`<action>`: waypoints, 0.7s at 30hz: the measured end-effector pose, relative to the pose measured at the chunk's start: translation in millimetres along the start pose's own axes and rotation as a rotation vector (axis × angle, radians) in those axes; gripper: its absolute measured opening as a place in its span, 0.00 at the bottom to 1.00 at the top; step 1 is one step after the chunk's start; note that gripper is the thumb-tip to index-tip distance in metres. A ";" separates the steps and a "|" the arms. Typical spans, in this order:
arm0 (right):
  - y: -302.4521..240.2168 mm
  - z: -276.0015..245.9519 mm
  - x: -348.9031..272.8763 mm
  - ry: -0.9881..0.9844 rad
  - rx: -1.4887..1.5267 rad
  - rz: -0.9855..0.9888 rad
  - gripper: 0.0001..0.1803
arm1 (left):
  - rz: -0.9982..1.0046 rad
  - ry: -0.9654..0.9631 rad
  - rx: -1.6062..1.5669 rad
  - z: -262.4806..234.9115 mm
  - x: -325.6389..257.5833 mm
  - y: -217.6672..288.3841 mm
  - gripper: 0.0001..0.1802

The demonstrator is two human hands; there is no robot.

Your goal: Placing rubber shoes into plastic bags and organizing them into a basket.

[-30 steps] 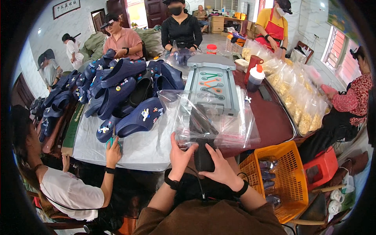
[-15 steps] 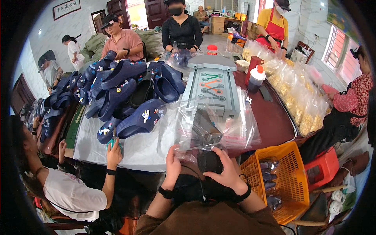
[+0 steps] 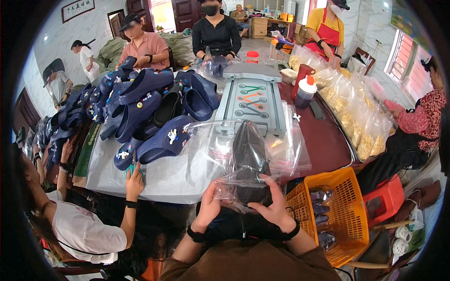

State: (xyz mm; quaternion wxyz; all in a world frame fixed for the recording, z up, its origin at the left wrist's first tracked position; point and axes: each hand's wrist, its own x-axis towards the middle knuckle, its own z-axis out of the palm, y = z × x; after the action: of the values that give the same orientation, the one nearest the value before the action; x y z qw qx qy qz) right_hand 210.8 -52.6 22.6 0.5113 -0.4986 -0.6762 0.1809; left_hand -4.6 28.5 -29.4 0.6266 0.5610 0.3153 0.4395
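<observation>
Deeper into the clear bag (image 3: 224,161) goes the dark shoe (image 3: 250,154): half a second ago its black near end stuck out bare below the plastic, and now film is drawn down over nearly all of it. From my distant seat I see it at lower centre of the frame, standing more upright than before, toe toward the top. My left hand (image 3: 207,208) has its fingers closed on the bag's edge, pinching the crinkled film; my right hand (image 3: 275,208) grips the shoe's near end, thumb lying across it. Over at lower left, a co-worker's free hand (image 3: 67,151) has risen toward the shoes there, while the other hand (image 3: 135,185) holds teal-handled scissors (image 3: 131,171) much as before.

Textures, then: the bag is thin, glossy and wrinkled, throwing white glints; the shoe beneath looks matte, long and rounded at its tip. Upper left of centre, navy clogs (image 3: 164,147) lie heaped, smooth and moulded, dotted with little charms. Behind the bag sits a ribbed grey plastic board (image 3: 229,107), flat and slotted. Dark red cloth covers the desk (image 3: 323,145), and an orange basket (image 3: 349,206) shows its perforated wall at lower right.
</observation>
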 end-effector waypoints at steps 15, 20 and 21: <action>28.3 35.0 8.3 -0.151 0.068 0.095 0.42 | -0.173 0.295 -0.230 -54.5 -24.7 -46.4 0.18; 33.7 36.0 6.8 -0.141 0.070 0.058 0.41 | -0.089 0.232 -0.129 -38.1 -20.1 -22.1 0.33; 33.1 36.7 8.2 -0.137 0.079 0.057 0.40 | -0.003 0.224 0.143 -34.2 -17.4 -21.9 0.40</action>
State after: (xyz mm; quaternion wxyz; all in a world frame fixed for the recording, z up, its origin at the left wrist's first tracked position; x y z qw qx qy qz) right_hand 195.2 -21.3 -13.3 0.4779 -0.4836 -0.6874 0.2555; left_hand -37.9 27.7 -58.5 0.5464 0.5513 0.4147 0.4748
